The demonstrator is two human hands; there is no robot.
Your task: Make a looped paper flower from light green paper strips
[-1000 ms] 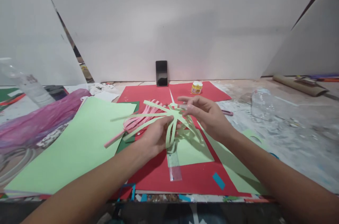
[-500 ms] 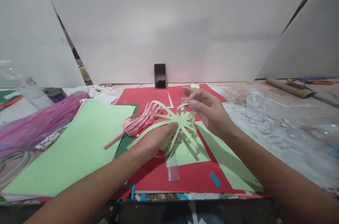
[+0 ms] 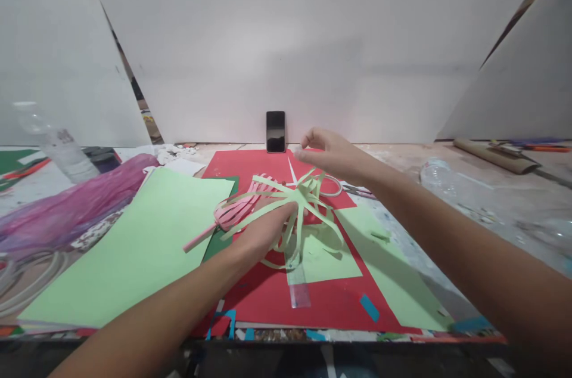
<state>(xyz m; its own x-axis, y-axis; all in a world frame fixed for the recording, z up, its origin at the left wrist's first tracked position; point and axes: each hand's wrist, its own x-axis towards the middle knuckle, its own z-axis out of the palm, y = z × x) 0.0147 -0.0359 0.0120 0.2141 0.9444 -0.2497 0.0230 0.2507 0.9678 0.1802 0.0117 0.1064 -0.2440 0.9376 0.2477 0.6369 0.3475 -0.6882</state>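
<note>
Right grip (image 3: 329,153) farther forward, beyond green strips (image 3: 301,193)

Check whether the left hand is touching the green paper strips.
Touching. In the head view, the left hand grips the green paper strips near their joined middle, holding them raised.

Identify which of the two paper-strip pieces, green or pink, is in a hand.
The green paper-strip piece: the left hand holds it. The pink paper-strip piece, with its stick-like handle, lies to its left, unheld.
</note>
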